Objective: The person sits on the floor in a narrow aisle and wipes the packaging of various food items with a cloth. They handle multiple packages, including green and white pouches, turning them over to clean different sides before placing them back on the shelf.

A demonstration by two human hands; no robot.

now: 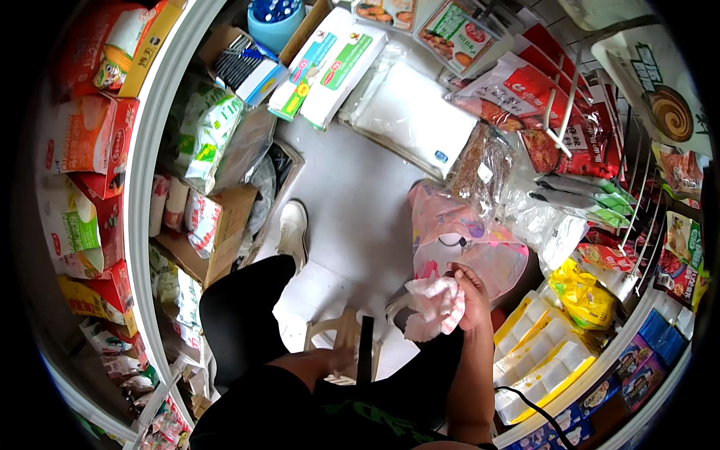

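My right hand [471, 292] grips a crumpled pink and white cloth [434, 308], which hangs from the fingers to the left. Just beyond that hand, a pink patterned plastic bag [469, 256] stands on the floor; a dark ring-shaped thing shows inside it. My left hand [337, 360] is blurred and lies low over a beige plastic stool [332, 331], beside a black upright strap or bar [365, 349]. What the left hand holds, if anything, cannot be made out.
Shelves of packaged food curve along the left [149, 112]. Two long boxes [343, 73] and a plastic-wrapped white stack [416, 112] lie ahead. At the right are a wire rack [641, 197] of red packets, a yellow bag [585, 295] and yellow-edged packs of white rolls [543, 371].
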